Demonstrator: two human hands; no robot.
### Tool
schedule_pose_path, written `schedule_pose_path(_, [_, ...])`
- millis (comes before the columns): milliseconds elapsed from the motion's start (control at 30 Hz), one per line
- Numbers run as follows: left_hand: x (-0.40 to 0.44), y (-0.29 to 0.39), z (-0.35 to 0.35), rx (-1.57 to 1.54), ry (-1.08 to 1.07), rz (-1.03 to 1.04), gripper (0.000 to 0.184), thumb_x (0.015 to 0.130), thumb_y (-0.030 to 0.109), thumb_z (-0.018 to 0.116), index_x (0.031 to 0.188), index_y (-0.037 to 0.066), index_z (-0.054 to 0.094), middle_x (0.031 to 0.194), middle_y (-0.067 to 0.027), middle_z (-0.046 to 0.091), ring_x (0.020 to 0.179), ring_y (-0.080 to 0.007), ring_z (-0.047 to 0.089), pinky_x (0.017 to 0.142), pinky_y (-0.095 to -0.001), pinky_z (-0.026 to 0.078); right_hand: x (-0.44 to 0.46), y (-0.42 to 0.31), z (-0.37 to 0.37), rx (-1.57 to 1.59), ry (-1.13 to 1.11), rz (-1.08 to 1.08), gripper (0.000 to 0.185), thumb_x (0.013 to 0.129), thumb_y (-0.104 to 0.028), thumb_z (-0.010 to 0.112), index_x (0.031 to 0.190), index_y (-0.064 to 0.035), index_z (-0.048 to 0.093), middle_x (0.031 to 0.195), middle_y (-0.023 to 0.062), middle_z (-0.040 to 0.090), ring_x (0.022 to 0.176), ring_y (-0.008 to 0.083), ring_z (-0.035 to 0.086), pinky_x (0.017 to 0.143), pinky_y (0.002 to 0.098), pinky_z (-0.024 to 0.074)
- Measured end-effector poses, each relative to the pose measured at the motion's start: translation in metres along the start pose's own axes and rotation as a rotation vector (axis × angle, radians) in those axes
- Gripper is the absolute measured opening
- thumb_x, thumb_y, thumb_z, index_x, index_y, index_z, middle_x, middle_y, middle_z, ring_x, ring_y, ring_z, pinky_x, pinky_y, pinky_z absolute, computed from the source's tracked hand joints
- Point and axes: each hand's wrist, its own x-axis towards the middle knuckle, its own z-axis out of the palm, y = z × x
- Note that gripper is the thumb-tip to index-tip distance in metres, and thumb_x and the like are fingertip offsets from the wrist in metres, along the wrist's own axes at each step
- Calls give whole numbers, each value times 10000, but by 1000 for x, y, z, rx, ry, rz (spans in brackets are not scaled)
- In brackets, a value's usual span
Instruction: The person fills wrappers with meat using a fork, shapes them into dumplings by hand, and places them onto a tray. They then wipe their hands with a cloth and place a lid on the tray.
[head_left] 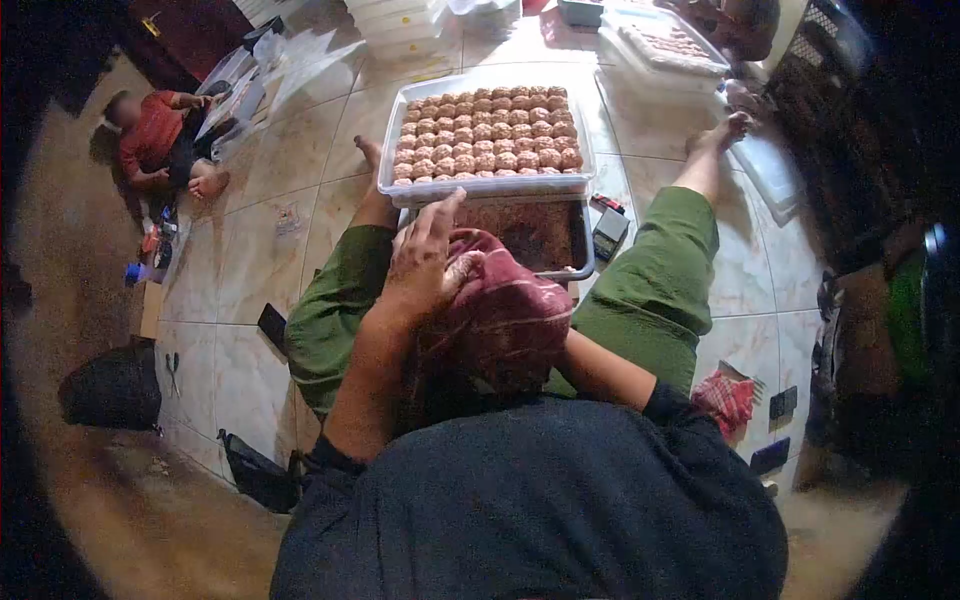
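Observation:
My left hand [430,255] lies against a dark red patterned cloth [515,305] in front of my lap. Its fingers are stretched out and its thumb rests apart on the cloth. My right forearm runs in under the cloth, which hides that hand and its fingers. Just beyond is a clear plastic tray [590,160] filled with rows of round, brown, rough-looking balls [490,132]. Partly beneath it, nearer me, a second container [588,250] holds a dark reddish-brown mass [520,225], partly covered by the cloth.
A grey device [610,235] and a small red item [607,204] lie beside my right leg. More trays [665,50] stand at the back. A person in red [155,140] sits far left. A checked cloth [723,400], phone [272,327] and scissors [172,372] lie on the tiles.

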Motion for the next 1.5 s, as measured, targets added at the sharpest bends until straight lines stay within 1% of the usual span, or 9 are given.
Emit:
schedule_pose_path(133, [-7, -8, 30, 86, 89, 128, 912, 716, 701, 445, 1370, 87, 279, 1404, -237, 234, 1300, -384, 236, 1054, -533, 121, -20, 53, -16, 389, 29, 38, 353, 926, -185, 431, 1261, -76, 417, 1197, 93, 496, 1067, 214, 486, 937, 317, 395])
schedule_pose_path(233, [-15, 6, 65, 83, -53, 217, 997, 645, 738, 472, 1373, 87, 274, 1433, -225, 168, 1337, -358, 155, 1070, -526, 60, -20, 52, -9, 321, 83, 65, 352, 924, -184, 432, 1259, -76, 419, 1193, 93, 497, 1066, 216, 487, 936, 318, 395])
schedule_pose_path(267, [-14, 2, 80, 580, -176, 183, 943, 659, 719, 473, 1353, 97, 327, 1452, -205, 119, 1356, -339, 73, 1089, -483, 3, -18, 49, -4, 295, 95, 71, 351, 924, -184, 432, 1258, -75, 420, 1192, 93, 498, 1065, 216, 488, 936, 318, 395])
schedule_pose_path(467, [-15, -4, 75, 287, -264, 282, 862, 691, 670, 473, 1331, 103, 369, 1442, -203, 160, 1353, -344, 71, 1100, -445, 1, -4, 48, 10, 269, 104, 81, 347, 922, -183, 435, 1252, -75, 425, 1185, 94, 501, 1062, 219, 490, 933, 321, 396])
schedule_pose_path(633, [-17, -13, 96, -191, -347, -70, 770, 760, 662, 400, 1304, 116, 408, 1415, -180, 252, 1321, -379, 153, 1092, -425, 115, 1, 49, 7, 270, 111, 86, 344, 920, -182, 437, 1247, -74, 429, 1179, 94, 503, 1059, 222, 492, 931, 323, 397])
schedule_pose_path(767, [-22, -14, 111, -311, -165, -129, 753, 788, 637, 418, 1227, 29, 483, 1385, -184, 319, 1268, -382, 270, 1056, -400, 216, 5, 49, 4, 267, 124, 81, 342, 918, -181, 439, 1243, -73, 433, 1174, 95, 505, 1057, 224, 494, 930, 325, 398])
schedule_pose_path(1133, [-12, -6, 108, -179, 197, 242, 569, 886, 460, 408, 893, -66, 625, 1121, -259, 550, 1102, -358, 505, 999, -416, 306, 9, 44, -1, 258, 133, 89, 335, 914, -178, 443, 1232, -72, 442, 1161, 96, 511, 1051, 229, 498, 925, 329, 400])
schedule_pose_path(1333, [-7, 11, 91, -166, 242, 279, 466, 884, 374, 469, 780, -52, 626, 858, -224, 623, 1075, -324, 538, 955, -440, 348, 7, 44, -4, 254, 128, 94, 331, 912, -177, 446, 1226, -71, 447, 1154, 97, 514, 1048, 232, 501, 923, 332, 401])
schedule_pose_path(1500, [-8, 12, 93, -153, 264, 271, 432, 870, 352, 500, 735, -41, 618, 819, -197, 629, 1069, -319, 542, 954, -437, 348, 7, 45, -8, 262, 135, 86, 328, 910, -176, 448, 1221, -71, 451, 1148, 98, 516, 1045, 235, 503, 921, 334, 402])
